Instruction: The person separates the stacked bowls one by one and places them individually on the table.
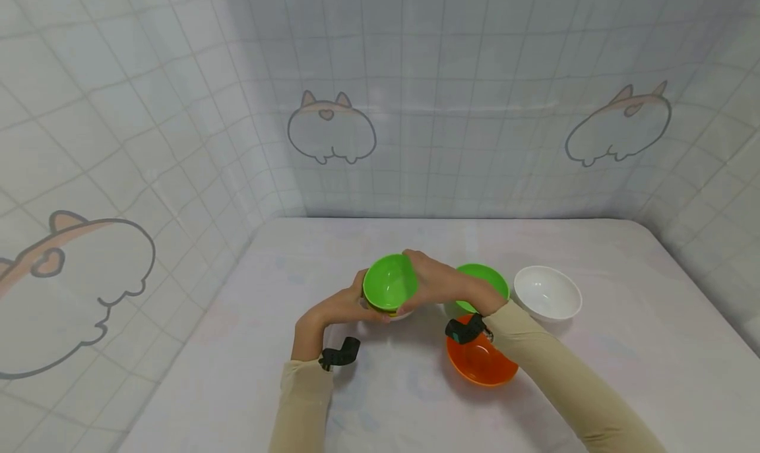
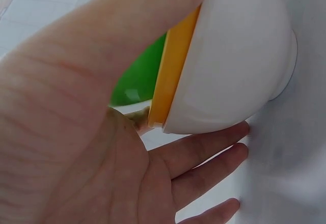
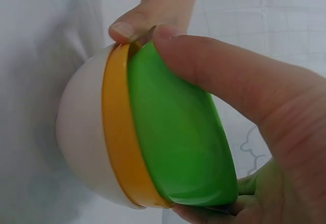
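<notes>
In the head view a green bowl [image 1: 387, 285] is tilted above a stack of bowls at the middle of the table. My right hand [image 1: 438, 281] grips it, thumb on the near side and fingers round the far side. The right wrist view shows its base sunk partly into a yellow bowl [image 3: 121, 127], itself nested in a white bowl [image 3: 81, 132]. My left hand [image 1: 343, 306] holds this stack from the left. Its thumb lies over the yellow bowl's rim, and its fingers [image 2: 204, 150] reach round the white bowl's far side.
To the right stand another green bowl [image 1: 477, 271], partly covered by my right wrist, and a white bowl [image 1: 547, 295]. Nearer lies an orange bowl [image 1: 482, 364] under my right forearm. The pale table [image 1: 225, 374] meets grid-patterned curtains [image 1: 463, 176] at the back and sides.
</notes>
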`<state>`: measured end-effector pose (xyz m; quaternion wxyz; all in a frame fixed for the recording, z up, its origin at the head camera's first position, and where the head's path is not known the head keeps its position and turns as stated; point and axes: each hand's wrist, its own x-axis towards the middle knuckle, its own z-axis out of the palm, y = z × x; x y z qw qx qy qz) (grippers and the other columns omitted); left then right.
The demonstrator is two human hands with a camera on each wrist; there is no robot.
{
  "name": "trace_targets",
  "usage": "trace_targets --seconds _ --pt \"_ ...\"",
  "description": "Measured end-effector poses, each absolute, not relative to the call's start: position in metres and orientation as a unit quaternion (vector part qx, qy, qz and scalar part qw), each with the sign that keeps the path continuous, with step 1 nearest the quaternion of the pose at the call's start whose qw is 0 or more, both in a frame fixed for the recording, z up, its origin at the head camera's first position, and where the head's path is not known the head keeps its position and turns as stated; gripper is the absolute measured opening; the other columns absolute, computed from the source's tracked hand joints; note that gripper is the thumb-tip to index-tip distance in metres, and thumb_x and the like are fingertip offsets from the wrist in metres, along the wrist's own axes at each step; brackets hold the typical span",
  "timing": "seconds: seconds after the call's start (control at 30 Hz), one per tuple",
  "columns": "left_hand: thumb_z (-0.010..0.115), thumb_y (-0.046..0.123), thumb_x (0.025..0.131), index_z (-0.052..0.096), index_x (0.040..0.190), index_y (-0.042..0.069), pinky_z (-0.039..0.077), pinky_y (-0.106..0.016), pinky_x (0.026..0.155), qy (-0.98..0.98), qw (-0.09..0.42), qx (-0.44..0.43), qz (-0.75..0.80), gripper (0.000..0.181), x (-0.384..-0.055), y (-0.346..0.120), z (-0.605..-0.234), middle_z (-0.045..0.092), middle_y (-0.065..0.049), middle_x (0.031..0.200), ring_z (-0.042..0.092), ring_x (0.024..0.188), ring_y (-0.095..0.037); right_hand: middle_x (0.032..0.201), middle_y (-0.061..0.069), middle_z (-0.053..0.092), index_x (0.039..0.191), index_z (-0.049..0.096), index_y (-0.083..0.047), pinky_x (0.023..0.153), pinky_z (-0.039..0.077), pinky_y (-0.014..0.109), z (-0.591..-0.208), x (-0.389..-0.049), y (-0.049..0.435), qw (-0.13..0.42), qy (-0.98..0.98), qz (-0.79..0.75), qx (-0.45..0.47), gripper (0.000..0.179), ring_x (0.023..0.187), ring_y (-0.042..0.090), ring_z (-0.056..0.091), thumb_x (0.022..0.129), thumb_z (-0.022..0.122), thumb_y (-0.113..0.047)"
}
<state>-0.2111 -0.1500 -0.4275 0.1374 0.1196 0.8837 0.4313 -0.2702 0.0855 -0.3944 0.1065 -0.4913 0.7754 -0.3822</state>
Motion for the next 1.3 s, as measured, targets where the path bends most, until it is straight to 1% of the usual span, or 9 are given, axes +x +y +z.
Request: trace_targets --seconds 0.2,0.37,0.47,0.6,0.73,0.87,1.07,1.17,1.3 --pt "0.082 0.04 0.074 0.014 0.151 0.018 0.035 -0.054 0.102 0.893 0.138 0.111 0.413 0.105 -0.213 -0.151 -0.426 0.039 -0.012 0.145 0.039 0.131 -0.029 0.122 0.016 0.052 0.134 0.042 0.002 0.091 0.045 0.047 -0.39 -0.268 0.091 0.097 0.788 -0.395 -0.461 0.09 0.111 0.031 0.051 0.064 0.09 -0.028" --pt "0.082 0.04 0.074 0.014 0.151 0.021 0.034 -0.054 0.102 0.898 0.143 0.104 0.403 0.104 -0.213 -0.152 -0.424 0.042 -0.011 0.143 0.042 0.128 -0.029 0.121 0.018 0.053 0.133 0.042 0.004 0.092 0.045 0.049 -0.384 -0.265 0.095 0.09 0.778 -0.421 -0.458 0.089 0.111 0.033 0.051 0.063 0.09 -0.023" --pt "0.082 0.039 0.075 0.014 0.151 0.02 0.035 -0.054 0.102 0.9 0.143 0.105 0.397 0.104 -0.213 -0.152 -0.423 0.045 -0.012 0.14 0.045 0.125 -0.03 0.122 0.018 0.054 0.133 0.043 0.004 0.092 0.045 0.048 -0.382 -0.264 0.098 0.083 0.777 -0.427 -0.456 0.09 0.111 0.033 0.052 0.062 0.091 -0.022" --pt "0.081 0.039 0.075 0.013 0.151 0.018 0.035 -0.054 0.102 0.902 0.146 0.107 0.393 0.104 -0.213 -0.152 -0.421 0.047 -0.013 0.138 0.046 0.124 -0.031 0.122 0.016 0.054 0.134 0.042 0.003 0.092 0.046 0.047 -0.38 -0.261 0.103 0.07 0.787 -0.426 -0.44 0.093 0.112 0.031 0.052 0.061 0.092 -0.025" --pt "0.081 0.041 0.075 0.013 0.151 0.019 0.036 -0.054 0.101 0.904 0.15 0.104 0.387 0.105 -0.213 -0.153 -0.42 0.049 -0.011 0.135 0.048 0.121 -0.03 0.125 0.012 0.053 0.137 0.04 0.001 0.093 0.045 0.045 -0.379 -0.257 0.11 0.063 0.801 -0.428 -0.414 0.097 0.113 0.027 0.051 0.061 0.092 -0.028" --pt "0.082 0.042 0.074 0.014 0.151 0.021 0.035 -0.054 0.101 0.901 0.155 0.106 0.392 0.105 -0.212 -0.155 -0.421 0.05 -0.009 0.134 0.049 0.12 -0.029 0.126 0.01 0.053 0.137 0.041 -0.001 0.093 0.044 0.045 -0.377 -0.25 0.118 0.06 0.801 -0.445 -0.396 0.096 0.113 0.025 0.051 0.061 0.093 -0.028" --pt "0.082 0.042 0.074 0.014 0.151 0.02 0.034 -0.055 0.102 0.892 0.161 0.112 0.407 0.104 -0.209 -0.157 -0.422 0.05 -0.009 0.135 0.048 0.12 -0.029 0.126 0.008 0.053 0.137 0.04 -0.004 0.094 0.044 0.048 -0.373 -0.235 0.129 0.045 0.806 -0.454 -0.377 0.091 0.113 0.025 0.051 0.064 0.092 -0.023" --pt "0.082 0.042 0.074 0.014 0.151 0.019 0.034 -0.056 0.101 0.893 0.162 0.11 0.405 0.105 -0.207 -0.159 -0.421 0.05 -0.009 0.134 0.048 0.119 -0.028 0.128 0.009 0.052 0.139 0.038 -0.004 0.094 0.044 0.05 -0.371 -0.228 0.134 0.045 0.806 -0.459 -0.37 0.093 0.114 0.027 0.051 0.065 0.091 -0.024" --pt "0.082 0.042 0.074 0.015 0.15 0.019 0.033 -0.055 0.102 0.895 0.163 0.108 0.401 0.104 -0.205 -0.162 -0.42 0.049 -0.01 0.136 0.048 0.12 -0.029 0.129 0.009 0.051 0.14 0.037 -0.004 0.093 0.045 0.048 -0.37 -0.22 0.14 0.041 0.807 -0.464 -0.363 0.096 0.114 0.026 0.051 0.065 0.091 -0.028"
